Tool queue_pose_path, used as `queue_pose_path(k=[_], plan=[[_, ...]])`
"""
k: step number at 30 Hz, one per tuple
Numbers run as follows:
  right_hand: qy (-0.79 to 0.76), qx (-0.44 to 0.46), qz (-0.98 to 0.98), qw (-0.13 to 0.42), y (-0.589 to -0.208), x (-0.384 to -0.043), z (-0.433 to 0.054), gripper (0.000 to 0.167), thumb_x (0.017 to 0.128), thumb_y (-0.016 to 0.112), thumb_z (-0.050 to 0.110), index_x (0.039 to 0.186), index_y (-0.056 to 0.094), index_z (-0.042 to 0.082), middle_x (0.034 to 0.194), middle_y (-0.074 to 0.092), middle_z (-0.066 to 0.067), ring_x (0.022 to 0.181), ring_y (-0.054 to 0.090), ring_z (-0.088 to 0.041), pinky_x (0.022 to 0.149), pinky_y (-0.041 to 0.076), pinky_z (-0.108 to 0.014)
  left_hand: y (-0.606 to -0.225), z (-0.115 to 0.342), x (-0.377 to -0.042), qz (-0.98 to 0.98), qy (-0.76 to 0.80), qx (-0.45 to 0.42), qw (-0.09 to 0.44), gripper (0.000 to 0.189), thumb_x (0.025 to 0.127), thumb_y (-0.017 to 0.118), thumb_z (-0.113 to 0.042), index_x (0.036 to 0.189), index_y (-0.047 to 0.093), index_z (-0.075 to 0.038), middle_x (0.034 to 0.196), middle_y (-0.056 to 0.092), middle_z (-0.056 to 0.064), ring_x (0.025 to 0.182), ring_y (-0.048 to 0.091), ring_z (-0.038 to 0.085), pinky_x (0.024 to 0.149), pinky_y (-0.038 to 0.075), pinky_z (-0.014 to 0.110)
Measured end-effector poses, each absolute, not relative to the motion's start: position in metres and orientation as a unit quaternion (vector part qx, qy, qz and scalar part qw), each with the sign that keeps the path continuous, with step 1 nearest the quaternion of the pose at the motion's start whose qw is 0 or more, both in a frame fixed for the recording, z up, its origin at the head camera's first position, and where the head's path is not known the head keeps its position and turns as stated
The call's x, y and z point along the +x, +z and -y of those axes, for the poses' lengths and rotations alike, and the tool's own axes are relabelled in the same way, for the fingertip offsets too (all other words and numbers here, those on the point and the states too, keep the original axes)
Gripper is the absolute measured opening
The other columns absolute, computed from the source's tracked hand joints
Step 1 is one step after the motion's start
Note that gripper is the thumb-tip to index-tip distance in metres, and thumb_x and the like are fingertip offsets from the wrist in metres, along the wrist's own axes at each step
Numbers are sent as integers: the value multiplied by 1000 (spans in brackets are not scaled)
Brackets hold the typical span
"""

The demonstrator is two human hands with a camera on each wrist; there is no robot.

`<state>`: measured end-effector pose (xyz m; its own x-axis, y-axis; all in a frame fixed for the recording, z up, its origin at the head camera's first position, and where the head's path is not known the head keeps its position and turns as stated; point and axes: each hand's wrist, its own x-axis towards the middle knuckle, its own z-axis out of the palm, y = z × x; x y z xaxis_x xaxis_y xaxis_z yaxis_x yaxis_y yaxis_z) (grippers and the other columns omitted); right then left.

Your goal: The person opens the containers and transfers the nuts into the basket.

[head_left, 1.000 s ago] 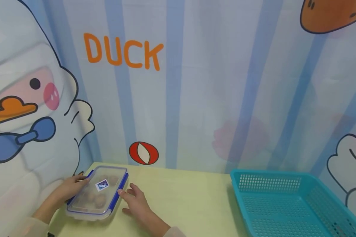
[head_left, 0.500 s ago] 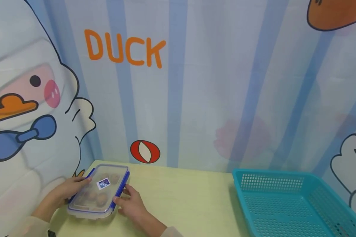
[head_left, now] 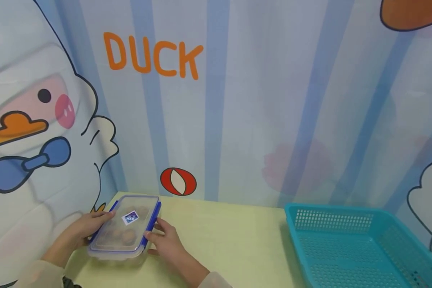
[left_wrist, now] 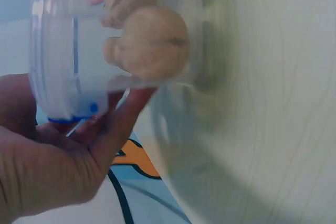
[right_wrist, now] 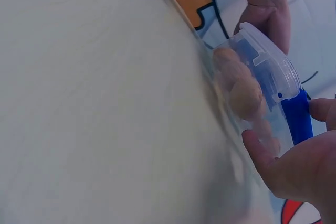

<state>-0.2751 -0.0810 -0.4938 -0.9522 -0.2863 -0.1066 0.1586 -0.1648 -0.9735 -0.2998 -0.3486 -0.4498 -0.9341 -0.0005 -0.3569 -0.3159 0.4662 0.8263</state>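
A clear plastic food container point(head_left: 124, 228) with blue side clips and a small label on its lid stands at the left of the table. Through its wall I see several walnuts point(left_wrist: 155, 43). My left hand point(head_left: 88, 226) grips its left side, thumb over the lid's edge and fingers along the wall, as the left wrist view point(left_wrist: 58, 166) shows up close. On the opposite side my right hand point(head_left: 169, 242) holds the container by its blue clip point(right_wrist: 297, 116), thumb and fingers curled against it. Whether the base touches the table cannot be told.
A turquoise perforated basket point(head_left: 295, 244) stands at the right of the pale yellow table point(head_left: 230, 236). A printed curtain point(head_left: 245, 100) with duck pictures hangs behind the table and along its left side.
My right hand has closed in from beside the container and now holds its right side. The left hand has kept its grip. The whole head view has shifted slightly.
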Motion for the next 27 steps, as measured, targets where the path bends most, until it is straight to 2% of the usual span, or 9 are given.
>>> queue_pose_path(k=[4, 8, 12, 19, 27], plan=[[-757, -56, -637, 135, -483, -280, 57, 56, 103, 71, 13, 155, 52, 8, 145, 59, -14, 119, 68, -34, 83, 63, -51, -443, 329, -300, -841, 517, -73, 140, 88, 109, 48, -59, 158, 29, 11, 151, 36, 44, 126, 55, 48, 85, 60, 53], [-749, -46, -651, 117, -475, -282, 28, 56, 103, 71, 17, 155, 52, 7, 142, 61, -13, 116, 69, -29, 79, 64, -46, -434, 302, -301, -838, 529, -49, 129, 84, 110, 49, -57, 160, 30, 8, 146, 48, 37, 123, 60, 41, 83, 61, 53], [-749, -45, -654, 98, -472, -282, -4, 55, 104, 69, 18, 154, 52, 4, 144, 61, -17, 117, 69, -29, 77, 64, -46, -428, 270, -302, -829, 545, -35, 121, 76, 111, 51, -50, 159, 32, 6, 138, 58, 30, 115, 65, 35, 81, 62, 54], [-738, -39, -668, 85, -470, -280, -63, 59, 106, 67, 22, 157, 47, 0, 149, 56, -23, 121, 67, -34, 78, 64, -48, -429, 209, -306, -829, 548, -12, 110, 67, 112, 52, -41, 157, 37, 7, 140, 57, 32, 112, 68, 37, 78, 64, 52], [-705, -6, -706, 71, -477, -270, -116, 62, 107, 64, 23, 160, 41, 1, 153, 52, -26, 124, 65, -36, 79, 64, -47, -449, 150, -304, -815, 571, 2, 99, 60, 112, 55, -35, 155, 43, 6, 141, 58, 31, 108, 71, 37, 73, 64, 50]])
